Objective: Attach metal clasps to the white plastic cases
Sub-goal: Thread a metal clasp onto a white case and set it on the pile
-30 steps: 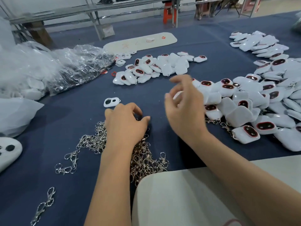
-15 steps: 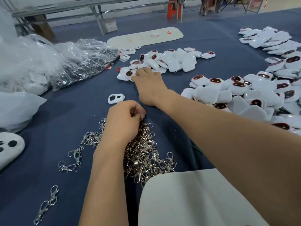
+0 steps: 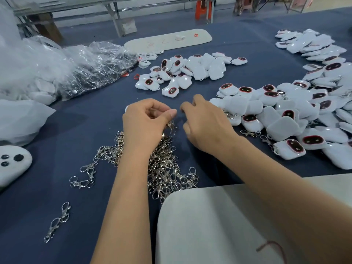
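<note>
Workshop floor behind a big blue-covered table (image 3: 57, 187)

Beyond the table's far edge there's a pale floor (image 3: 162, 20), a long metal-framed bench (image 3: 114, 14) running across, an orange stool (image 3: 202, 8) standing past it, and a brown wooden support (image 3: 45, 27) off to the left. Light is soft and even.

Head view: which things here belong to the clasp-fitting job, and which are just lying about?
Belongs to the job:
- left hand, pinching a clasp
- right hand
- pile of metal clasps
- white cases

Lying about:
- clear plastic bags
- oval white board
- grey pad with black dots
</note>
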Demonstrator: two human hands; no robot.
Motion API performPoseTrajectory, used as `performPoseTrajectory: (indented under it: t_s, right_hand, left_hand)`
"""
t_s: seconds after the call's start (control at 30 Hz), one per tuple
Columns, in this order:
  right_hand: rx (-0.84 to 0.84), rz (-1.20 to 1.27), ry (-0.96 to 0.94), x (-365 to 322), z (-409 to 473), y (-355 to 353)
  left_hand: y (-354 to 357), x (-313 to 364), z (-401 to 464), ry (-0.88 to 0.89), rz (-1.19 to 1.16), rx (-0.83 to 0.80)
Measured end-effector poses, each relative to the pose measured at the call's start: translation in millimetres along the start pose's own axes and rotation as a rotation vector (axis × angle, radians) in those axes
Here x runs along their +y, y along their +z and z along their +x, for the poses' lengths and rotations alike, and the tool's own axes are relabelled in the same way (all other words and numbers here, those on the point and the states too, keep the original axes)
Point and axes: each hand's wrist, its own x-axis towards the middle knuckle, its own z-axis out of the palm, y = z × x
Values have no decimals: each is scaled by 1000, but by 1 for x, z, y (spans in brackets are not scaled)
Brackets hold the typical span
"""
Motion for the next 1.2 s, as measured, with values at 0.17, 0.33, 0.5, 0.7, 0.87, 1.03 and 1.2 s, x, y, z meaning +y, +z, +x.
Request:
performPoseTrajectory:
  t_s: [0.17,0.33,0.5,0.7,0.87,1.03,1.2]
  right_hand:
    - [193,351,85,20,-22,-4]
    - [81,805,85,33,-31,-5]
    - [-60,878,-30,36,-30,1]
    - [-4,975,25,39,-29,2]
    - [22,964,74,38,-29,0]
    - [59,984,132,40,-27,0]
    - [48,1048,143,41,-27,0]
  left_hand:
    - [10,6,-6,-77,-230,-111]
    - [13,8,-7,-108,-306,-114]
    - [14,6,-7,-132,-360,-107]
    - [9,2,-7,-93,-278,-39]
    - [16,9,-8,145,-66,-86]
    - [29,11,-15,112,-107,-303]
    - [26,9,-11,47,-191,-290]
